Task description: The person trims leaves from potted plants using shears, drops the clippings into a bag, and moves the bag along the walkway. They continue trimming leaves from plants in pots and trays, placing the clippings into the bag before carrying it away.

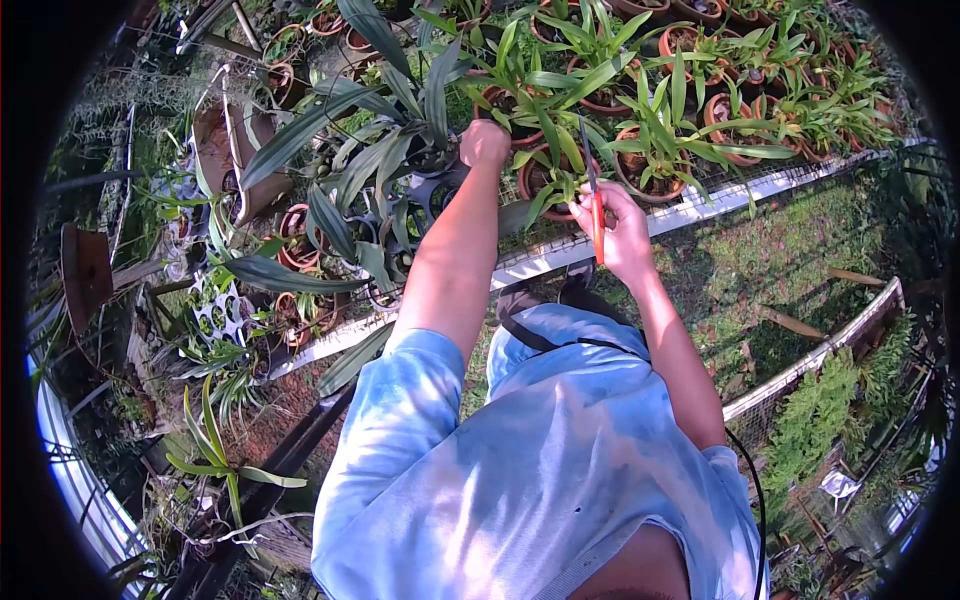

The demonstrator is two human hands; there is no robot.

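Note:
My right hand (622,232) is closed around a pair of scissors with orange handles (598,225), their dark blades pointing up and away. Just left of it stands a small potted plant (540,185) in a clay pot, whose leaves reach my fingers. My left hand (485,145) is a closed fist at the rim of another clay pot (512,125) with long green leaves. What its fingers hold, if anything, is hidden. Broad dark leaves (375,180) spread left of my left forearm.
Many potted plants (655,160) crowd a mesh bench with a white front edge (700,208). At the left hangs a brown pot (87,265). A second bench edge (820,350) crosses the right side. A spiky plant (222,460) stands at the lower left.

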